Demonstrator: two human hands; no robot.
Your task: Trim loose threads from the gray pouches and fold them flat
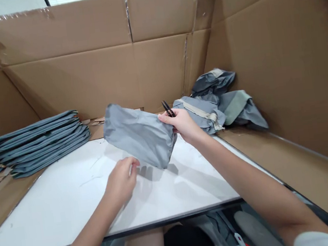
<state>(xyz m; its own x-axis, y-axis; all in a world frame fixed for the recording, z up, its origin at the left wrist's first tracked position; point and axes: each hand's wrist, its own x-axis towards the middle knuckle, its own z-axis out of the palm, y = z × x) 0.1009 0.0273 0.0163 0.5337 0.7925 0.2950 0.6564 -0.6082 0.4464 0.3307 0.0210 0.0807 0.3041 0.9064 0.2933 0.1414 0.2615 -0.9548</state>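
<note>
- Above the white table (57,208), in the middle of the view, a gray fabric bundle (138,136) is lifted clear of the surface, its soft, creased body tilted, with its shadow falling on the white top below.
- The right hand (184,125) holds the bundle's right end, its grip closed around the cloth, and the same hand also holds small black snips (168,108), whose tips point up and away past the thumb side.
- The left hand (121,180) sits just under the bundle's lower edge, its grip half-curled and holding nothing visible; whether the fingertips (134,163) touch the cloth, I cannot tell.
- To the left, at the back of the table, lies a neat stack of folded gray fabric pieces (38,144), well apart from both hands.
- To the right, beyond the right hand, sits a loose heap of crumpled gray fabric (218,102) with pale strips (200,111) sewn along it.
- Cardboard walls (87,80) rise around the back and both sides of the table, their seams taped.
</note>
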